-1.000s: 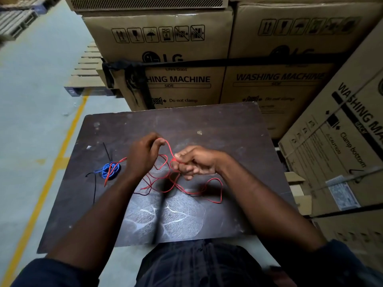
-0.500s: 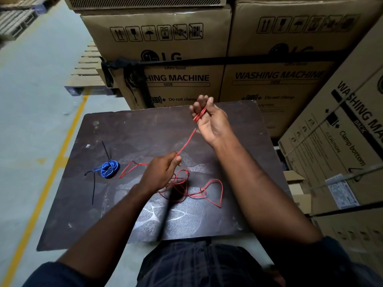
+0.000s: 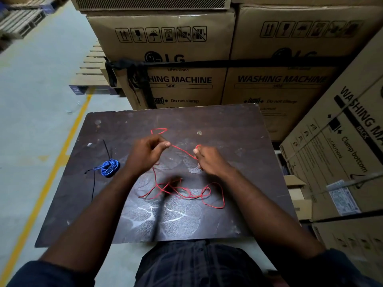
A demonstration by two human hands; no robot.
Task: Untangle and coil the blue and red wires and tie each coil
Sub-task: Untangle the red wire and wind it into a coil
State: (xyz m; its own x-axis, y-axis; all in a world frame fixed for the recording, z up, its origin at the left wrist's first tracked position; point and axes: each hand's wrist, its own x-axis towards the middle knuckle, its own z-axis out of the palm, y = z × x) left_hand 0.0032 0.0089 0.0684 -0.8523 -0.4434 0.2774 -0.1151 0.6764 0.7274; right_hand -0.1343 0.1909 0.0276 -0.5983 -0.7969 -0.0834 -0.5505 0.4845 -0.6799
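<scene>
Lowered since earlier, the right hand is pinched on a thin red wire, likewise the left hand; a nearer dark streak is blurred.

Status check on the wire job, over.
Left hand, right hand pinch red wire, span between. Rest loose on board. Blue coil aside, left. Blurred black strand over tangle.
</scene>
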